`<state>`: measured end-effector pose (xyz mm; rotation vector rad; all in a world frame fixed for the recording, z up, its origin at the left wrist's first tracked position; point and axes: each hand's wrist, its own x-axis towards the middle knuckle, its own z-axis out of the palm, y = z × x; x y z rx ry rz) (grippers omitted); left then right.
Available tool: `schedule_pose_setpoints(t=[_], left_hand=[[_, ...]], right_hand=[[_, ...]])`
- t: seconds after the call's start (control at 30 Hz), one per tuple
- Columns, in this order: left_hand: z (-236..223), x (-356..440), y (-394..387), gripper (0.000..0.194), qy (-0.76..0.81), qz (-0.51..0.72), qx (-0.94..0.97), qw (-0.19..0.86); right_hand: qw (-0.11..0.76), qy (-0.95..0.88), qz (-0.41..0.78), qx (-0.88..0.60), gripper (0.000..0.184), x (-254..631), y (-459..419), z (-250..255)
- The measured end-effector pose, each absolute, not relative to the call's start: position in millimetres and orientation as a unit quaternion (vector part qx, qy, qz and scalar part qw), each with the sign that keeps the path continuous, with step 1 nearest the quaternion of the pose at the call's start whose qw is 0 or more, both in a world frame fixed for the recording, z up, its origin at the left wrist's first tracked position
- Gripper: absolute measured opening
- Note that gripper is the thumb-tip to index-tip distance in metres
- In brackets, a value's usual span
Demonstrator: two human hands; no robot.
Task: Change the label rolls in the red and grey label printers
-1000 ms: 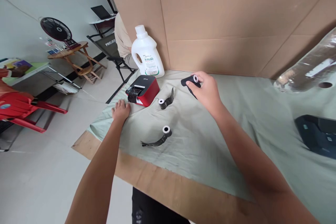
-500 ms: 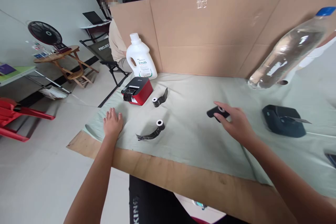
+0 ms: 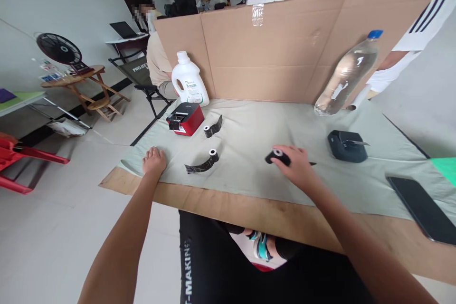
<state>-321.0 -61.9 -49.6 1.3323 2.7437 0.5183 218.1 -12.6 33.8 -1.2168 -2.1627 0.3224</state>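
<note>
My right hand [image 3: 295, 165] grips a black label roll [image 3: 275, 156] with a white core, resting it on the green cloth [image 3: 249, 133] near the table's middle. My left hand [image 3: 154, 160] lies flat on the cloth at the left edge, fingers stretched out, holding nothing. Two more black rolls with loose tails lie between my hands: one [image 3: 206, 161] near the front, another [image 3: 212, 128] beside a red label printer [image 3: 185, 118]. A black label printer [image 3: 347, 145] sits to the right of my right hand.
A white detergent jug [image 3: 188, 80] stands against the cardboard screen [image 3: 285, 52]. A clear water bottle [image 3: 344, 76] leans at the back right. A dark phone [image 3: 423, 209] lies at the right front. A person sits behind the screen; another in white stands at the right.
My right hand carried the black roll from the back near the red printer down to the middle of the cloth. The view swung right, and my left hand stayed flat.
</note>
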Motion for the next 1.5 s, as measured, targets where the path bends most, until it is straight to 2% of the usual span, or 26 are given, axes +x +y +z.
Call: schedule_pose_setpoints(t=[0.17, 0.3, 0.4, 0.53, 0.7, 0.83, 0.93, 1.0, 1.07, 1.13, 1.2, 1.3, 1.43, 1.5], left_hand=[[-45.2, -315.7, -61.5, 0.068, 0.897, 0.190, 0.399, 0.038], [-44.0, -314.4, -61.1, 0.070, 0.897, 0.184, 0.400, 0.033], [-43.8, -314.3, -61.0, 0.070, 0.900, 0.179, 0.397, 0.029], [-42.1, -313.4, -61.4, 0.068, 0.902, 0.173, 0.395, 0.032], [-38.3, -311.8, -62.9, 0.070, 0.902, 0.165, 0.395, 0.046], [-40.3, -317.0, -63.4, 0.072, 0.900, 0.159, 0.403, 0.047], [-46.8, -325.6, -61.8, 0.072, 0.899, 0.147, 0.411, 0.041], [-50.4, -330.5, -60.5, 0.071, 0.899, 0.142, 0.412, 0.034], [-51.6, -333.0, -59.8, 0.066, 0.902, 0.137, 0.409, 0.033], [-50.2, -333.0, -60.1, 0.062, 0.904, 0.134, 0.404, 0.039], [-47.3, -331.2, -61.5, 0.059, 0.907, 0.136, 0.396, 0.043], [-42.4, -326.7, -64.8, 0.059, 0.913, 0.141, 0.380, 0.044], [-37.2, -321.1, -71.7, 0.062, 0.909, 0.158, 0.381, 0.051], [-35.0, -318.3, -77.8, 0.060, 0.902, 0.217, 0.374, 0.022]], right_hand=[[0.261, -0.855, 0.142, -0.426, 0.026, 99.0, 12.1, 63.0], [0.175, -0.872, 0.152, -0.431, 0.030, 9.7, 41.5, 67.1], [0.125, -0.877, 0.174, -0.430, 0.028, -26.5, 55.5, 60.2], [0.105, -0.876, 0.199, -0.426, 0.021, -35.3, 61.2, 53.7], [0.177, -0.861, 0.196, -0.434, 0.037, 21.8, 45.3, 49.3], [0.320, -0.800, 0.140, -0.488, 0.028, 144.7, 24.4, 24.5], [0.390, -0.681, 0.039, -0.619, 0.029, 256.7, 13.6, 0.9], [0.403, -0.575, -0.026, -0.712, 0.036, 318.0, 12.2, -10.3], [0.395, -0.487, -0.055, -0.777, 0.057, 358.0, 16.6, -16.1], [0.366, -0.449, -0.039, -0.814, 0.085, 376.7, 26.3, -17.0], [0.327, -0.455, 0.000, -0.828, 0.102, 381.3, 39.0, -15.4], [0.302, -0.463, 0.032, -0.833, 0.104, 380.3, 56.6, -14.4], [0.382, -0.454, 0.008, -0.805, 0.099, 376.9, 66.1, -21.6], [0.416, -0.471, -0.002, -0.778, 0.098, 366.3, 65.1, -25.0]])
